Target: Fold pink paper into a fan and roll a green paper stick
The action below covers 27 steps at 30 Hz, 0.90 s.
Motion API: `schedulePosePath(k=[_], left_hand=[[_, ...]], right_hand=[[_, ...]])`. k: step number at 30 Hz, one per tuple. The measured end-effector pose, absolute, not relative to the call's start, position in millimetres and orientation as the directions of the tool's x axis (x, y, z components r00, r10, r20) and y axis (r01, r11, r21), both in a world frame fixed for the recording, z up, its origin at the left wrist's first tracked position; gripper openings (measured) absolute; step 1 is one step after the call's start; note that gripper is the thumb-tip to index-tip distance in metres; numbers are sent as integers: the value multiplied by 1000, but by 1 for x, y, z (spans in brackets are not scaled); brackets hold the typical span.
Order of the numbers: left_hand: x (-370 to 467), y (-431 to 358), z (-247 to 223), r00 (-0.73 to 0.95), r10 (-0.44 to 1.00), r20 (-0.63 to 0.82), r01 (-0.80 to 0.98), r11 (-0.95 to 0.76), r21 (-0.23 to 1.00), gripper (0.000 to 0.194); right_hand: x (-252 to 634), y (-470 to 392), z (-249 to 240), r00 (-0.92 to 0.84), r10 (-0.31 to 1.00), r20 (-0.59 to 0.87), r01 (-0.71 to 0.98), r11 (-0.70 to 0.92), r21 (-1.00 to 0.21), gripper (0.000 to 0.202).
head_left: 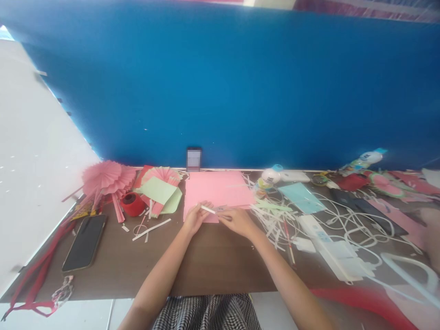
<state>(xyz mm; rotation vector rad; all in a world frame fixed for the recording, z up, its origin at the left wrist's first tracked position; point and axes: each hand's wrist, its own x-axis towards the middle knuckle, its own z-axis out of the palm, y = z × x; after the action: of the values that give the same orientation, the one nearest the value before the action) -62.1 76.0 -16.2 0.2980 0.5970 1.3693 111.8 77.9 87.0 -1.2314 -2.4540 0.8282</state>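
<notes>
A narrow white strip (208, 209) is held between both hands, above the near edge of a pink paper sheet (220, 185). My left hand (196, 219) has its fingers closed on the strip's left end, palm partly turned up. The fingers of my right hand (237, 220) pinch at the strip's right end. Beneath the hands, the pink sheet lies flat on the brown table (223, 261). Small details between the fingertips are too blurred to make out.
Pink folded fans (110, 181), a red tape roll (133, 204), green paper (158, 190) and a phone (85, 243) lie left. Right are paper scraps (273, 217), a glue bottle (268, 178), a blue packet (302, 198), a power strip (330, 252) and tangled cables.
</notes>
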Motion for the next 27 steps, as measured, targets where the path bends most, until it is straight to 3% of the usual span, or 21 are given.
schedulePosePath(k=[5,27], left_hand=[[-71,80,-18,43,970,-239,-816,172,552,31],[-80,85,-18,80,965,-249,-818,206,536,35]], right_hand=[[121,79,86,-631,774,42,654,561,-508,28],[137,81,59,-605,791,90,686,576,-444,32]])
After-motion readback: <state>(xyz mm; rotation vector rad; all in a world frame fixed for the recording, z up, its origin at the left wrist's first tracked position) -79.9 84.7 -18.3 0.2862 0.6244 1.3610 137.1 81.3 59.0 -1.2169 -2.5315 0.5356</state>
